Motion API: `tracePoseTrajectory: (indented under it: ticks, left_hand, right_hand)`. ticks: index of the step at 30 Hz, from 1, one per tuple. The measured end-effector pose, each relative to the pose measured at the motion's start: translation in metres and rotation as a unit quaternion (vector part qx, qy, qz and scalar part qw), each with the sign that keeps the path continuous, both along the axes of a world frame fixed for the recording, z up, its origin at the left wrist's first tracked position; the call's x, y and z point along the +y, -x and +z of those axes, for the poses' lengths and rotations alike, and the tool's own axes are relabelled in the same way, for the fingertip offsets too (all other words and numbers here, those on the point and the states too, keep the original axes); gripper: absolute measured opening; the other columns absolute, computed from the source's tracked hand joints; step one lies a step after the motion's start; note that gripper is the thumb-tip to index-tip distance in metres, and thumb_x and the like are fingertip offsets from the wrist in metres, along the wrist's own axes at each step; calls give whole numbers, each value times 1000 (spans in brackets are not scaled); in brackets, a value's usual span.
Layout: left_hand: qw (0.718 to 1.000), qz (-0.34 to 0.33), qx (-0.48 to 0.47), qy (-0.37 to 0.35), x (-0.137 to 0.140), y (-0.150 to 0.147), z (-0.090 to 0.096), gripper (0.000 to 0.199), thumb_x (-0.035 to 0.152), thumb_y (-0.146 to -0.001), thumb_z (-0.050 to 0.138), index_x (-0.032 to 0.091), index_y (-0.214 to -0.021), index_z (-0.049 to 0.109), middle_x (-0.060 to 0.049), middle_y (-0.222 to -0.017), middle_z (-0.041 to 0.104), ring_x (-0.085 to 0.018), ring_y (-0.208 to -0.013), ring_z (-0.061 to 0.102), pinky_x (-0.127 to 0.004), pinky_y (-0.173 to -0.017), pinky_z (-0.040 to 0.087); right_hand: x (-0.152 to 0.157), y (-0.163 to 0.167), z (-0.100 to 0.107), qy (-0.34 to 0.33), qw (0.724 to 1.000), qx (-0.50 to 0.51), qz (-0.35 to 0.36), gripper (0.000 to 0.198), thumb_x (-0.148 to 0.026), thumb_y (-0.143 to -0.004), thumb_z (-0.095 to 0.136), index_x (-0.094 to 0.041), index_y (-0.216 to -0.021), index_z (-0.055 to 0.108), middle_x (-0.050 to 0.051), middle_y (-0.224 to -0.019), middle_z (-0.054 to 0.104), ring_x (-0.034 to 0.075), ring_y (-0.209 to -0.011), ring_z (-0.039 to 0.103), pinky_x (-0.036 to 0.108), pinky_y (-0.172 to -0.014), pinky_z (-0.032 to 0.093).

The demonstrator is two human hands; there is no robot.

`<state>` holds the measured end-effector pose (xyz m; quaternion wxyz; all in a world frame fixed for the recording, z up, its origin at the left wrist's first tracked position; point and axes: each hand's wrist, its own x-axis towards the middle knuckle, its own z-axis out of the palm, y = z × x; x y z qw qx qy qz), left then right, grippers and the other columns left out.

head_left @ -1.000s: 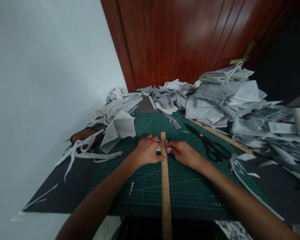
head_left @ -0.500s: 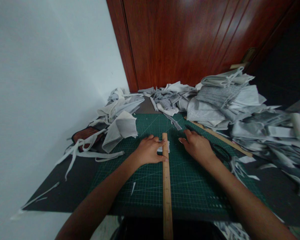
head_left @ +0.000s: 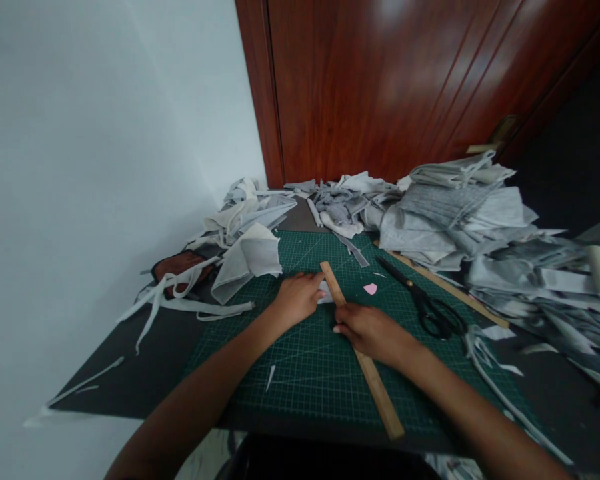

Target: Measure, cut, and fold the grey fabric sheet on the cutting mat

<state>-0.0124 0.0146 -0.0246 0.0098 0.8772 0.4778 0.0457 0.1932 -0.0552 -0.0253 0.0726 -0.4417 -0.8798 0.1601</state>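
A wooden ruler (head_left: 377, 393) lies slanted across the green cutting mat (head_left: 300, 373), its near end by the table's front edge. My right hand (head_left: 367, 328) is closed around the ruler a little above its middle. My left hand (head_left: 300, 297) is closed at a small white piece of fabric (head_left: 325, 291) beside the ruler's far end, thumb and finger on it. Part of that piece is hidden by the hand and ruler. A small pink piece (head_left: 370, 289) lies just beyond my right hand. Black scissors (head_left: 427, 303) rest to the right, blades pointing away.
Grey and white fabric is piled at the right (head_left: 445, 213), with more scraps (head_left: 340, 203) at the back. Folded cloth (head_left: 250, 253) and a brown pouch (head_left: 180, 270) sit at the left. Another wooden strip (head_left: 445, 287) lies beside the scissors. A wall and a wooden door (head_left: 370, 87) stand behind.
My right hand has moved from the scissors to the ruler and gripped it. The ruler has swung from straight to slanted, its near end now to the right. The pink piece has come into view.
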Motion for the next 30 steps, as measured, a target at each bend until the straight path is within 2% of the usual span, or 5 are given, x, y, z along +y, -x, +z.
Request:
tracePoseTrajectory:
  ticks: [4,13,18,22,30]
  left_hand:
    - [1000,-15,-6,-5,0,1,2,28,32,-100,62,22,-126,62,-7,-113,71,-28,-111,64,-38,-91,50]
    - [970,-229,-50,-61,7,8,-7,39,2,-92,56,25,-121,68,-4,-122,64,-24,-119,51,-37,-98,43]
    - [968,-214,-61,-112,5,9,-5,32,3,-93,53,19,-118,65,-9,-114,63,-26,-113,52,-38,-93,44]
    - [971,-225,-21,-72,7,9,-4,18,9,-93,56,19,-99,70,-7,-103,65,-25,-104,58,-37,-87,45]
    - [980,-190,-32,-45,15,14,-6,13,23,-99,58,23,-95,71,-6,-99,63,-24,-100,58,-35,-83,46]
  right_hand:
    - [14,-16,-7,-16,999,-3,-50,11,-18,-103,54,-17,-100,65,10,-102,72,22,-94,69,30,-82,45]
    - [24,-29,-6,-98,984,-61,-138,16,-21,-105,50,-20,-102,65,6,-100,72,19,-87,68,27,-78,44]
    - [6,-65,-11,-200,922,-119,-310,24,-20,-106,42,-17,-101,65,14,-97,71,28,-92,67,36,-79,44]
    - [-18,-92,-33,-232,865,-157,-417,25,-21,-105,43,-11,-106,66,24,-104,68,37,-92,67,42,-72,44]
    - [-46,-112,-48,-184,885,-142,-403,23,-17,-102,45,-15,-103,69,17,-97,68,33,-91,67,41,-78,47]
